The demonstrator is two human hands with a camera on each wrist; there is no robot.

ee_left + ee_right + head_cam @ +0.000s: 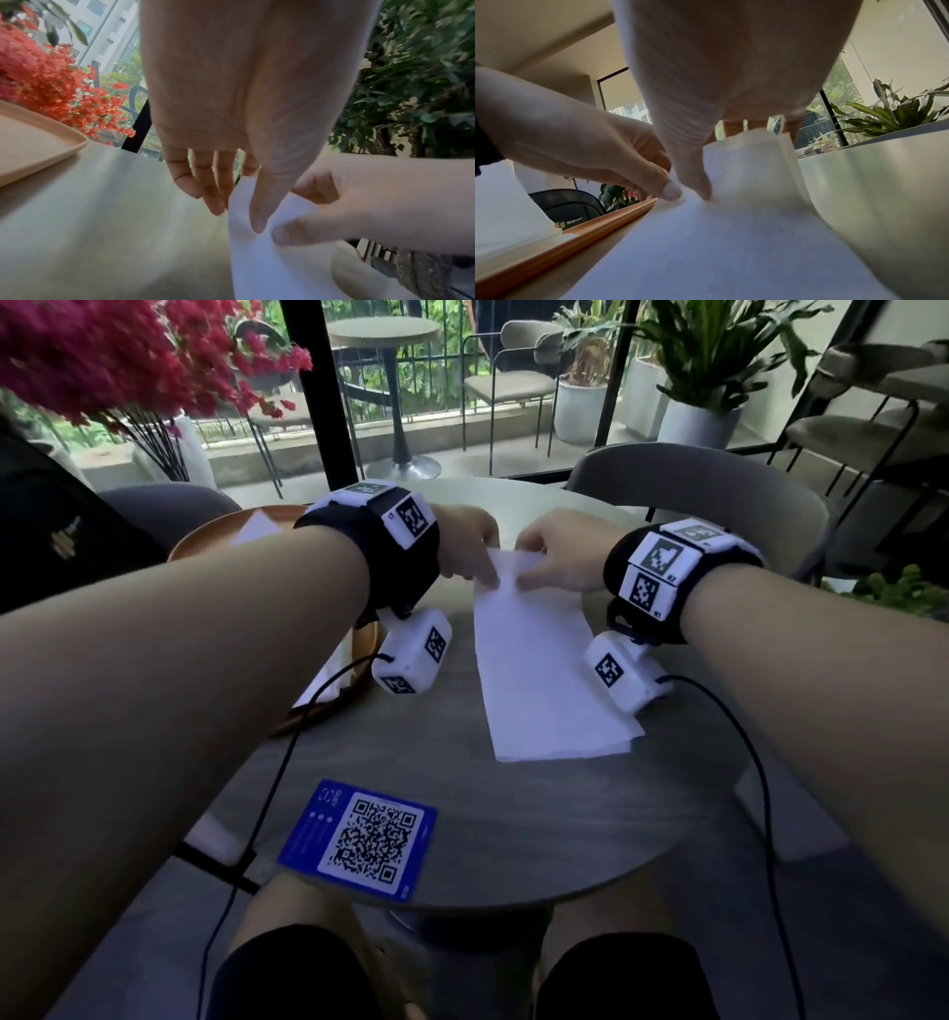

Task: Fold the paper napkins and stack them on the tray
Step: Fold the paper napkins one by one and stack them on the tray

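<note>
Head view: a napkin (539, 660), already folded into a long strip, is laid on the table (513, 814) with its long axis running from the near edge away toward the far side. Both hands are placed at its far short end, level with each other, so neither is nearer. The left hand (470, 546) is seen pinching the far left corner between thumb and fingers; the right hand (560, 552) is seen pinching the far right corner likewise. The far end is lifted off the table, while the near end lies flat. The next fold is judged to bring the far end toward the near end, along the long axis.

The tray (231, 531) is located to the left of the napkin, beyond the left forearm, which covers most of it. White folded napkins (255, 529) are partly visible on it; their number cannot be told. In the left wrist view the fingers (205, 194) behind the napkin are mostly hidden by the paper. The right wrist view is blurred by motion.
</note>
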